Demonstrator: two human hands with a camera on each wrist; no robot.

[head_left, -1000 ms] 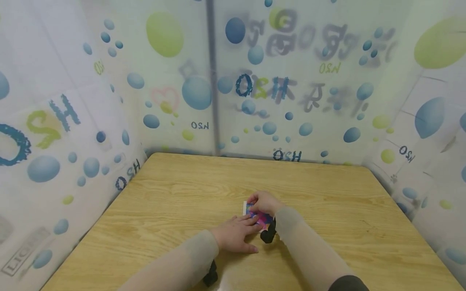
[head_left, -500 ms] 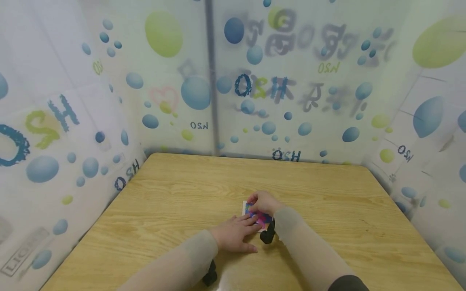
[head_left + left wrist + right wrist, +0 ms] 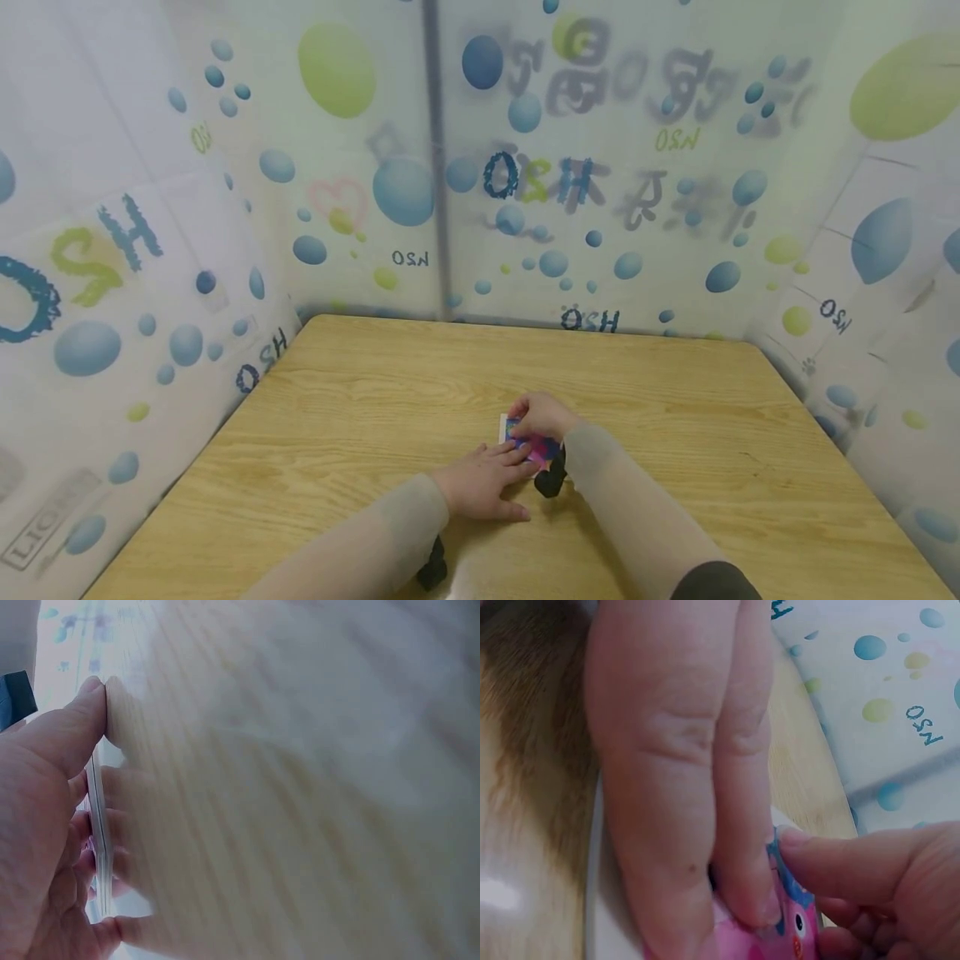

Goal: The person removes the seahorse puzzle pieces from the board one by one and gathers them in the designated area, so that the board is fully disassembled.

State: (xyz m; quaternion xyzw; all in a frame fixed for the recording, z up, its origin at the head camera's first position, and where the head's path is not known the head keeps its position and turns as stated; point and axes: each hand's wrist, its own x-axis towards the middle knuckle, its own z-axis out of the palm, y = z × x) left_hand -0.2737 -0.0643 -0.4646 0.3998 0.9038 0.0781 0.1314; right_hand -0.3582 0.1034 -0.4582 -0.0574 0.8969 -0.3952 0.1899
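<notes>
A small, thin booklet-like card [image 3: 542, 452] lies on the table, with a bright pink and blue cartoon print and a white margin. Its layered edge [image 3: 100, 847] shows in the left wrist view. My left hand [image 3: 486, 483] rests flat, its straight fingers pressing on the near left part of the print. From the far side my right hand [image 3: 546, 417] reaches over and pinches the printed sheet near the far left corner. In the right wrist view, the thumb [image 3: 847, 862] is against the sheet's blue edge, the other fingers curled behind, partly hidden.
The light wooden table [image 3: 375, 383] stretches around both hands. Curtains [image 3: 360, 167] with blue and green bubble prints enclose it at the back and on both sides. A black wrist camera [image 3: 432, 567] sits under the left wrist.
Both hands keep their places on the card. The right hand and wrist have shifted only very slightly away from me.
</notes>
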